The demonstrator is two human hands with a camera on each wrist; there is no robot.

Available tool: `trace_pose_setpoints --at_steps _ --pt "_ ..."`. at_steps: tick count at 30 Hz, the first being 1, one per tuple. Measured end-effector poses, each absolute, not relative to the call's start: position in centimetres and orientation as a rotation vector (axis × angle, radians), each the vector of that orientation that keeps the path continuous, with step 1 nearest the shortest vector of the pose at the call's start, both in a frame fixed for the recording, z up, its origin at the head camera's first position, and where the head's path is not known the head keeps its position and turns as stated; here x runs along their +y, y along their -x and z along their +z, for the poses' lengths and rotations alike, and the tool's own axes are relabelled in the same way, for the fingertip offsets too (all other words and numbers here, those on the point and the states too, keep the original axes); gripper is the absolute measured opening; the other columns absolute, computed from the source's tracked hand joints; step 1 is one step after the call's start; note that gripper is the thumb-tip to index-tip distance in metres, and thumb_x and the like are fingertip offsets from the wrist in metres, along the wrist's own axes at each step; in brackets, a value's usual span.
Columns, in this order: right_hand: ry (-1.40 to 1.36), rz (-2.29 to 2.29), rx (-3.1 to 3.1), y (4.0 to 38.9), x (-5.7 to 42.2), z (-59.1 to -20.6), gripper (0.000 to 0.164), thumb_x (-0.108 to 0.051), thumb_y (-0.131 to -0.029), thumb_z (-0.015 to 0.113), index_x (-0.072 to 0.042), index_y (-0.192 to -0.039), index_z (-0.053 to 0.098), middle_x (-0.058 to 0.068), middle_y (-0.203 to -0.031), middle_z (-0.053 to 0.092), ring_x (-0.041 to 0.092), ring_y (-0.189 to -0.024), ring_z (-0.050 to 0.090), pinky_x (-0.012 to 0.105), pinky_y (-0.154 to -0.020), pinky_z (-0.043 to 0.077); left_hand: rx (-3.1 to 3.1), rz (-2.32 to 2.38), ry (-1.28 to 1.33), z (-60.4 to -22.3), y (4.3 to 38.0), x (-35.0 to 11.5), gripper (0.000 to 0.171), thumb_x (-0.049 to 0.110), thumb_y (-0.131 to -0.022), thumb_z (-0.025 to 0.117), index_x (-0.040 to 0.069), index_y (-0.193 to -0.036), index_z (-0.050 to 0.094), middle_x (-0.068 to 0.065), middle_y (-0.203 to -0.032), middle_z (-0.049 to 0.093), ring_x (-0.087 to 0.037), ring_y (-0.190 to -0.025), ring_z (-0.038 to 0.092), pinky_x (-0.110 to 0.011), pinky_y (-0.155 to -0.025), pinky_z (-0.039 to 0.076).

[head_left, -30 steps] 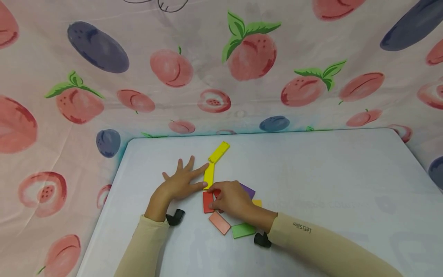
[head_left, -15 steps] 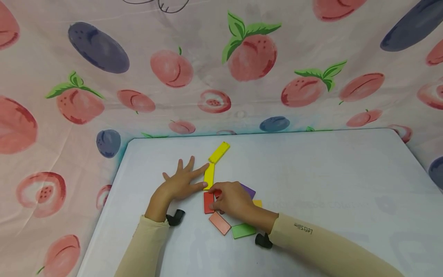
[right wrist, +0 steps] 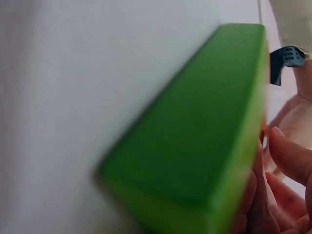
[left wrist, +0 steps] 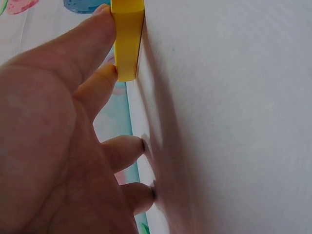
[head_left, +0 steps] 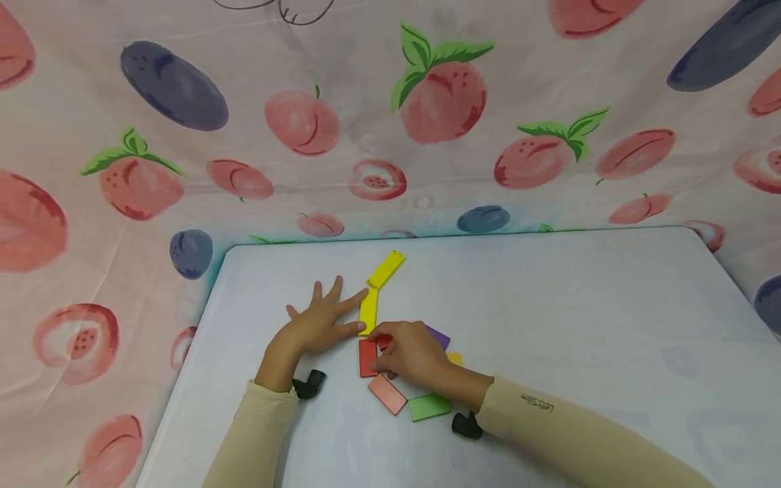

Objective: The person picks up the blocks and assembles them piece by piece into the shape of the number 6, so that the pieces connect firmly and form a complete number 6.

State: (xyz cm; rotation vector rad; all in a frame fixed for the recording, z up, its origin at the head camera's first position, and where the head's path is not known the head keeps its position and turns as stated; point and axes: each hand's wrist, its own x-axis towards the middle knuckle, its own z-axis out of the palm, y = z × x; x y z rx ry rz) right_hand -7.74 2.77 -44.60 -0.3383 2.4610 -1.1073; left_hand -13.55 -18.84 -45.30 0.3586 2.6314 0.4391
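Note:
My left hand (head_left: 320,323) is spread on the white table, its index fingertip and thumb touching the left side of a yellow block (head_left: 368,313). The left wrist view shows both digits straight against that yellow block (left wrist: 127,39). Just below it lies a red block (head_left: 367,359), upright in line. My right hand (head_left: 415,352) has curled fingers and pinches this red block, index finger at its top end and thumb at its right edge. Another red piece (head_left: 384,341) is partly hidden under the right fingers. In the right wrist view a green block (right wrist: 190,122) covers much of the hand.
A second yellow block (head_left: 386,269) slants up from the first. Salmon (head_left: 387,394), green (head_left: 430,407), orange-yellow (head_left: 454,358) and purple (head_left: 438,337) blocks curve round the right hand. A fruit-patterned cloth (head_left: 366,122) stands behind the table (head_left: 579,305).
The red block and the right hand have shifted very slightly right and down. The left hand stays in place against the yellow block.

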Motion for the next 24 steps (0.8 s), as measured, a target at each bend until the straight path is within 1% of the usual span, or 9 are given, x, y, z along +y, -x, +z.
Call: trace_pose_setpoints --at_steps 7,9,12,15,18,22,24 --pt "0.302 -1.136 2.445 8.1 4.2 -43.5 0.044 -0.027 -0.087 0.082 -0.021 -0.129 0.069 -0.007 -0.074 0.071 0.015 -0.059 0.068 0.029 -0.062 0.051 2.63 0.433 -0.348 -45.2 13.7 -18.7 0.073 0.061 -0.093 0.062 0.05 -0.157 0.029 -0.011 -0.174 0.007 -0.051 -0.156 -0.006 -0.092 -0.099 -0.002" --pt "0.298 -1.149 2.449 8.1 5.0 -43.2 0.045 -0.026 -0.088 0.082 -0.019 -0.13 0.068 -0.006 -0.075 0.072 0.016 -0.059 0.068 0.029 -0.062 0.052 2.63 0.433 -0.347 -45.2 13.8 -18.7 0.072 0.061 -0.093 0.062 0.05 -0.157 0.03 -0.011 -0.173 0.007 -0.052 -0.156 -0.006 -0.092 -0.099 -0.002" --pt "0.286 -1.166 2.484 8.1 6.2 -42.8 0.043 -0.026 -0.088 0.082 -0.02 -0.128 0.07 -0.004 -0.072 0.072 0.015 -0.06 0.067 0.027 -0.059 0.051 2.628 0.429 -0.344 -45.1 13.8 -18.8 0.073 0.061 -0.093 0.062 0.05 -0.157 0.029 -0.011 -0.173 0.007 -0.052 -0.156 -0.005 -0.092 -0.1 -0.002" --pt "0.267 -1.163 2.549 7.9 7.7 -42.8 0.039 -0.027 -0.087 0.083 -0.022 -0.124 0.072 -0.006 -0.07 0.071 0.012 -0.06 0.065 0.026 -0.056 0.05 2.626 0.439 -0.354 -45.0 13.7 -18.8 0.073 0.061 -0.094 0.061 0.049 -0.158 0.028 -0.012 -0.173 0.008 -0.053 -0.156 -0.005 -0.092 -0.099 -0.002" --pt "0.248 -1.157 2.595 7.7 9.2 -42.6 0.037 -0.028 -0.087 0.083 -0.022 -0.122 0.073 -0.008 -0.071 0.072 0.009 -0.061 0.065 0.026 -0.055 0.051 2.622 0.459 -0.361 -44.7 13.7 -18.9 0.072 0.061 -0.095 0.06 0.05 -0.158 0.027 -0.011 -0.173 0.009 -0.052 -0.156 -0.004 -0.091 -0.101 0.0" --pt "0.224 -1.141 2.64 7.5 11.3 -41.9 0.038 -0.028 -0.087 0.082 -0.019 -0.123 0.073 -0.008 -0.076 0.074 0.009 -0.066 0.066 0.026 -0.059 0.053 2.621 0.49 -0.345 -44.2 13.6 -19.2 0.07 0.058 -0.096 0.059 0.048 -0.158 0.028 -0.011 -0.173 0.014 -0.049 -0.157 0.001 -0.089 -0.104 0.003" --pt "0.229 -1.12 2.691 7.5 12.5 -41.5 0.039 -0.028 -0.088 0.082 -0.018 -0.124 0.073 -0.007 -0.078 0.075 0.009 -0.067 0.066 0.025 -0.059 0.054 2.627 0.494 -0.339 -43.9 13.5 -19.5 0.067 0.055 -0.098 0.058 0.045 -0.159 0.03 -0.012 -0.172 0.018 -0.048 -0.157 0.005 -0.088 -0.106 0.006"
